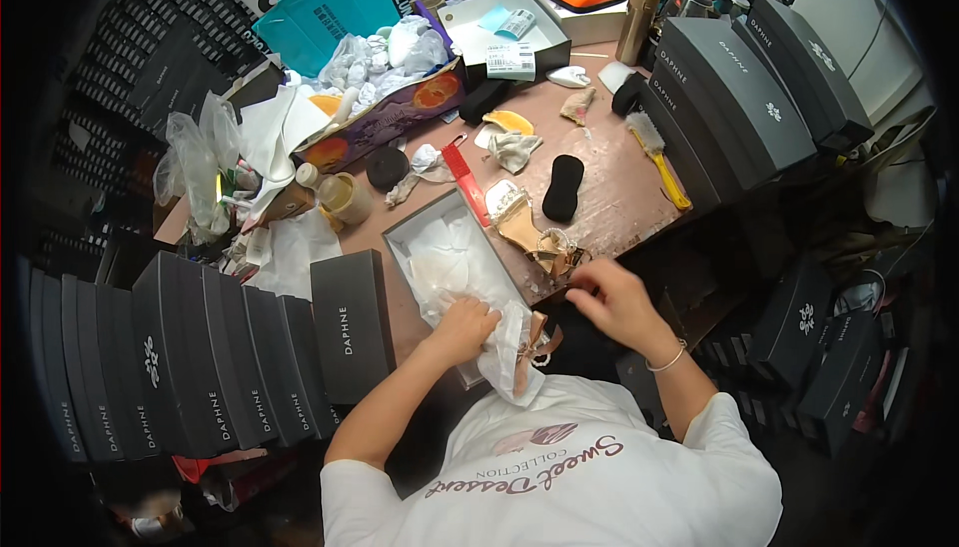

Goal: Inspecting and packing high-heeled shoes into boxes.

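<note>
My left hand [466, 330] grips white tissue paper [504, 342] at the near end of an open grey shoebox [400, 237]. A tan strappy sandal [523, 359] lies partly wrapped in that paper, close to my shirt. More crumpled tissue fills the box. My right hand [611, 299] hovers by the table's near edge, its fingers curved and apart, with nothing visible in them. Just beyond it a gold high-heeled sandal [517, 222] with a sparkling strap lies on the table. I cannot tell whether my fingertips touch it.
A closed dark shoebox [350, 322] stands left of the open one, beside a row of similar boxes [190, 347]. More boxes [734, 97] are stacked at right. On the table [609, 182] lie a black pad [564, 187], a yellow-handled brush [659, 162] and a red strip [463, 179].
</note>
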{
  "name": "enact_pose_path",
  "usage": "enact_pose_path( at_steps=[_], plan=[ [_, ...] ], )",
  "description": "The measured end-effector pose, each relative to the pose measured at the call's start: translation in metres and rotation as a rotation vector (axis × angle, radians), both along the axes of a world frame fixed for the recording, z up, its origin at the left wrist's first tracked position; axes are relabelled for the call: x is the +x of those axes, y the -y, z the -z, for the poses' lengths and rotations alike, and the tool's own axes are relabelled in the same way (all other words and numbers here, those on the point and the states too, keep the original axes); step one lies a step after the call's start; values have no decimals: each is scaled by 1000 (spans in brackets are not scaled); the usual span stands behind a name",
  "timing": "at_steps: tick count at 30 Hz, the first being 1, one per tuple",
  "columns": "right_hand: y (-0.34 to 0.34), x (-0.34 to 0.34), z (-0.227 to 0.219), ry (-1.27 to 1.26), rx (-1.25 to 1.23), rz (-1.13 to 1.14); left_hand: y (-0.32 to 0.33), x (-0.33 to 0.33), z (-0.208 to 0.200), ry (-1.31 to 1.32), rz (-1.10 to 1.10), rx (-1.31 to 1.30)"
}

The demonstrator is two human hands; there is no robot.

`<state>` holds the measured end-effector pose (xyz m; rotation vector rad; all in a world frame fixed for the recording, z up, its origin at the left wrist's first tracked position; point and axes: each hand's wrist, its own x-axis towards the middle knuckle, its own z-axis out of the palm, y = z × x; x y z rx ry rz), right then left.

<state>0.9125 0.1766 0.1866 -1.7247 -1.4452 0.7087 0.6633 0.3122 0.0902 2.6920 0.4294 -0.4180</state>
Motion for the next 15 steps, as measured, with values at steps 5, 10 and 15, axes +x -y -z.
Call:
enact_pose_path(
  at_steps=[5,10,15],
  plan=[
    [-33,9,49,243,214,108,-19,34,-24,-289,3,0],
    [-69,1,114,42,183,63,-5,10,24,-10,-88,92],
    [-47,-5,64,-400,180,42,-10,-21,-17,436,-370,-115]
  ],
)
